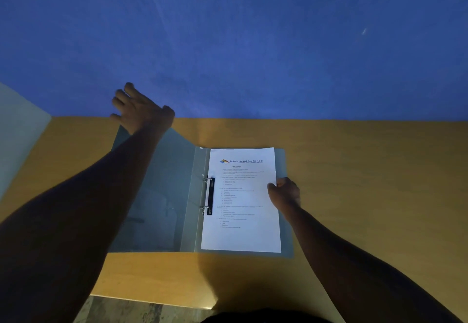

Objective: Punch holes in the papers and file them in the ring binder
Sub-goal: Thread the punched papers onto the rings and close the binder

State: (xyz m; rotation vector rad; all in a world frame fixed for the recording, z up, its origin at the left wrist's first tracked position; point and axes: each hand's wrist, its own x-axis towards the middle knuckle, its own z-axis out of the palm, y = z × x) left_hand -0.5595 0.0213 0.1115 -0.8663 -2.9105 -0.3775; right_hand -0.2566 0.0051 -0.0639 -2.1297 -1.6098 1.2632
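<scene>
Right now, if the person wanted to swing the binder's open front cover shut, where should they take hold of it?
Grip the front cover at its far-left free edge, coming from the left. It lies flat and hinges at the spine beside the rings, and the left hand is already open near that far corner.

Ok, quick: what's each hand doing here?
Left hand: open, fingers spread, holding nothing.
Right hand: closed, pinching the printed sheet's right edge.

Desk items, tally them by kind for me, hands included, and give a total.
Ring binder, open flat: 1
Printed paper stack on the rings, sheet count not visible: 1
Binder rings: 2
Hands: 2, the left hand over the cover's far corner, the right hand at the paper's right edge
Total: 6
</scene>
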